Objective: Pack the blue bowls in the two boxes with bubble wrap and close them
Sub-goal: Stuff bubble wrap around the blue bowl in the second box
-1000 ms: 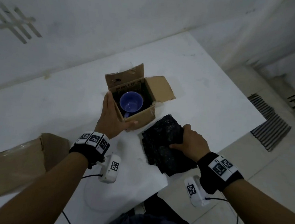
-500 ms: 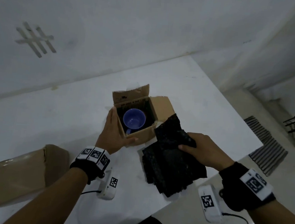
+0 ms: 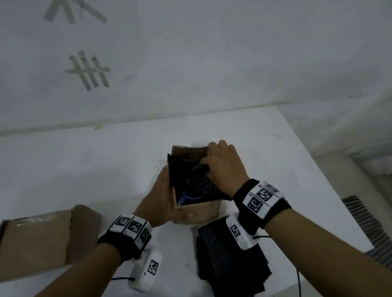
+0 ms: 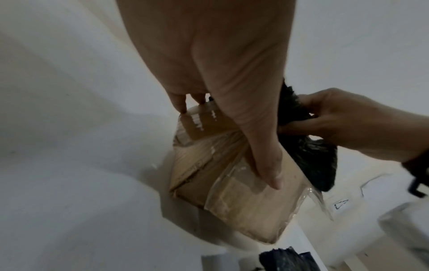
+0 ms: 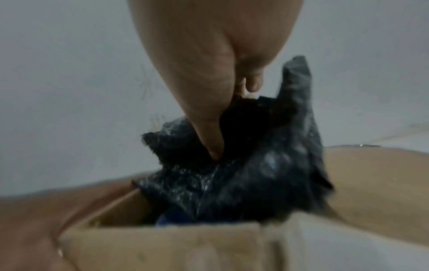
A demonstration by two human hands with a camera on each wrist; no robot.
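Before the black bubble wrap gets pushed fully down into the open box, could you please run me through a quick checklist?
1. Open box steadied: ok, left hand grips its corner.
2. Wrap sheet held: ok, right hand pinches it over the opening.
3. Blue bowl inside: ok, rim shows beneath the sheet.
4. Bowl fully covered: not ok, blue is exposed.
5. Flaps clear of the opening: cannot tell, the right hand hides the far side.
6. Spare wrap stack within reach: ok, beside the box.
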